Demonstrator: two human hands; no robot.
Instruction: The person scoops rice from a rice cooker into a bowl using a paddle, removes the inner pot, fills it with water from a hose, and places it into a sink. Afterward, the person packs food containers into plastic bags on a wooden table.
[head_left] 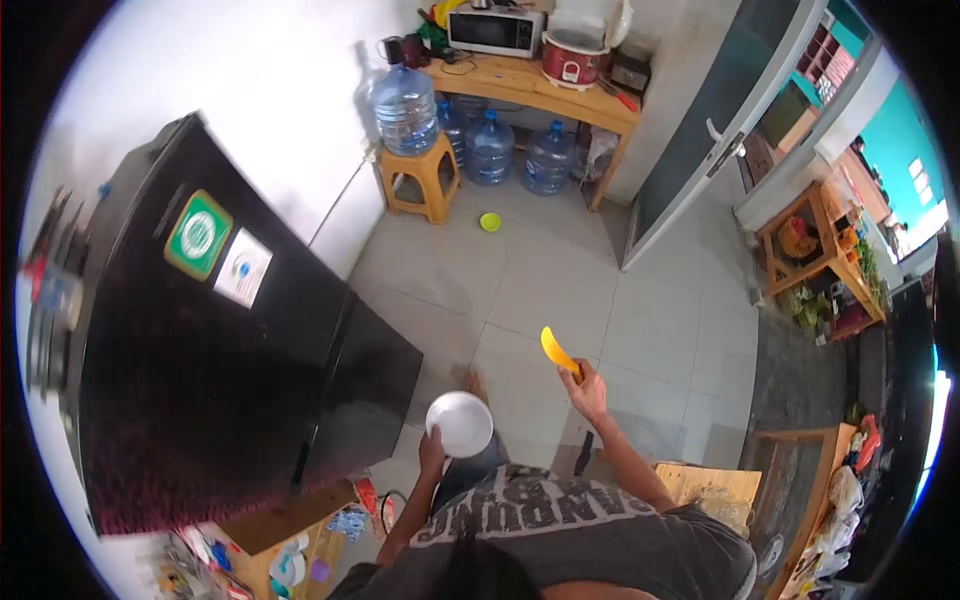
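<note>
A round white bowl or plate (461, 424) is in my left hand (432, 452), whose fingers grip its left edge. My right hand (586, 388) is closed around the lower end of a yellow, curved, flat utensil (555, 349), which points up and to the left. The two hands are apart, with the tiled floor (530, 290) below and beyond them. Farther off, a small lime-green bowl (490, 222) lies on the floor.
A black fridge (260, 340) stands at the left. Ahead, a wooden table (500, 78) holds a microwave (494, 32) and a red cooker (573, 62). Water bottles (490, 150) and a yellow stool (420, 180) stand there. An open door (690, 130) is at the right.
</note>
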